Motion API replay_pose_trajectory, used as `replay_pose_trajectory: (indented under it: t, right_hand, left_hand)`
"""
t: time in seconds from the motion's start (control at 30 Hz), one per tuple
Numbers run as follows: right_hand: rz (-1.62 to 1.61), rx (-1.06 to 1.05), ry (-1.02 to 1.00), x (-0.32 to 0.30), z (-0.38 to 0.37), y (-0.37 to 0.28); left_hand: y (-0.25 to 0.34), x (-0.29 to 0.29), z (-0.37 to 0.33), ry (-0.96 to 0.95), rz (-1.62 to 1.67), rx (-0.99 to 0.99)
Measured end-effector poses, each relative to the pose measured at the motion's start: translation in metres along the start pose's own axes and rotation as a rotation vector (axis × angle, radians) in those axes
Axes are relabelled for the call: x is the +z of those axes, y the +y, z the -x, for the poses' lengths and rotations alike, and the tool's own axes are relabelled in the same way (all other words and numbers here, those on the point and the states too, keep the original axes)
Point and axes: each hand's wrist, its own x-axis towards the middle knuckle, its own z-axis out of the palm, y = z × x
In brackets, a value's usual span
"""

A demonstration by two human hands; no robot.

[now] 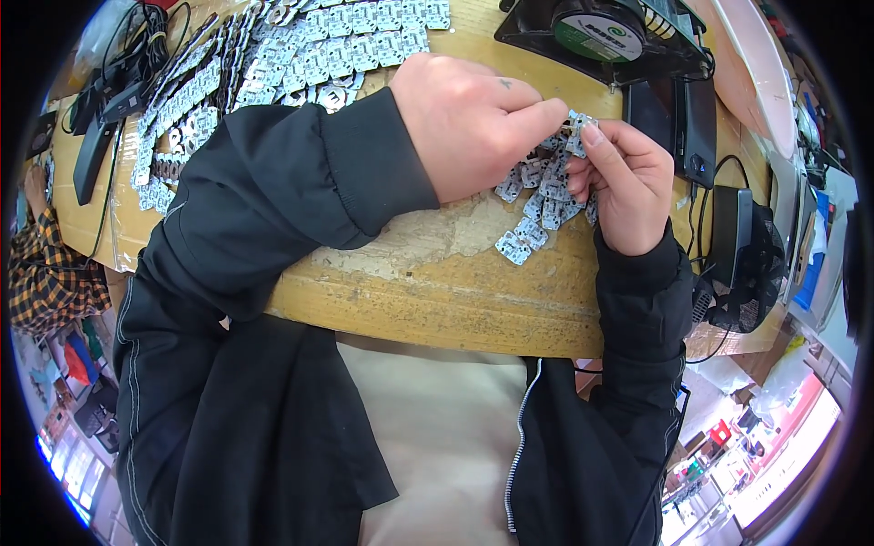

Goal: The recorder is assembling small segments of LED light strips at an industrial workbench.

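Observation:
My right hand [633, 177] pinches a small white circuit board [577, 136] between thumb and fingers. Close against it on the left, my left hand [478, 123] is closed, its thumb and forefinger drawn together at the board's edge; whatever they grip is hidden. Beneath both hands lies a loose heap of similar small boards [551, 187], a couple of them [515, 247] at its near end. The far left of the table carries many more circuit boards [337, 45], joined in strips and laid in rows.
A black cooling fan [596, 41] stands at the back right, with a dark flat device [672, 127] beside it. Black cables and adapters [96, 146] lie at the far left. The wooden table's [437, 309] front edge meets my torso. Another person's checked sleeve [55, 278] shows at left.

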Motion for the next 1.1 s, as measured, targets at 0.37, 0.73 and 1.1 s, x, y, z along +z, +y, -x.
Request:
replay_pose_trajectory:
  t: [0.37, 0.73, 1.1]
  right_hand:
    - [0.003, -0.011, 0.023, 0.001, 0.001, 0.001]
    - [-0.070, -0.059, -0.155, -0.008, -0.004, 0.004]
    - [-0.229, -0.079, -0.058, -0.013, -0.005, 0.005]
  left_hand:
    - [-0.001, 0.000, 0.000, 0.002, 0.030, 0.059]
    - [-0.003, -0.003, -0.004, -0.018, 0.046, -0.077]
    - [-0.006, -0.013, -0.010, -0.028, 0.574, -0.315]
